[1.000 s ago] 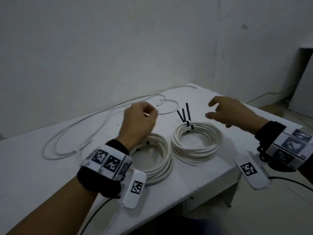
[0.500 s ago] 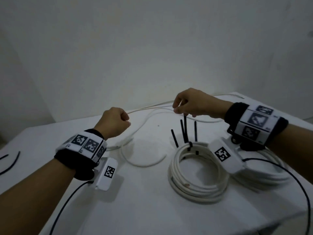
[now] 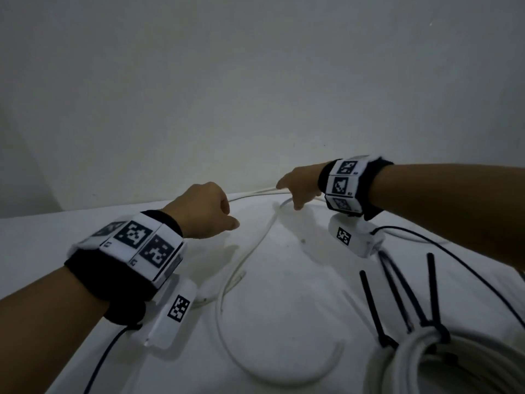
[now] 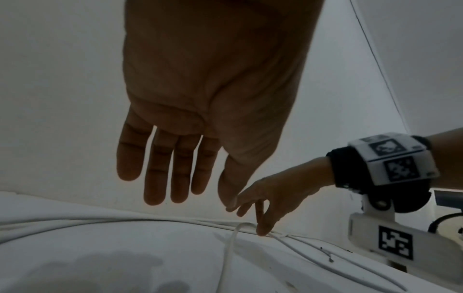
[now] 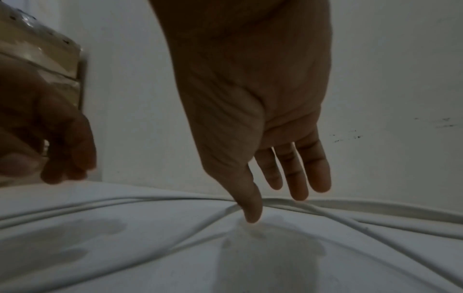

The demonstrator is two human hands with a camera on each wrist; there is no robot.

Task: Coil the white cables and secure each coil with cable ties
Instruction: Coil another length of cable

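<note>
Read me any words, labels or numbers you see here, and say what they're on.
No readable words or numbers.
Left wristband: black-and-white square marker patterns; tiny print beside them too blurred to read.
Right wristband: the same, unreadable.
Wrist camera housings: one marker pattern each, no text.

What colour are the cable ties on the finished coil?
Black. The cable ties stick up from the white coil, best seen in the head view.

Left hand (image 3: pixel 206 213) mid-frame, raised, fingers (image 4: pixel 155 178) straight and loosely spread, holding nothing. Right hand (image 3: pixel 301 184) upper right of centre, reaching down, thumb tip lowest (other fingers relaxed, extended). Both wrists banded.
</note>
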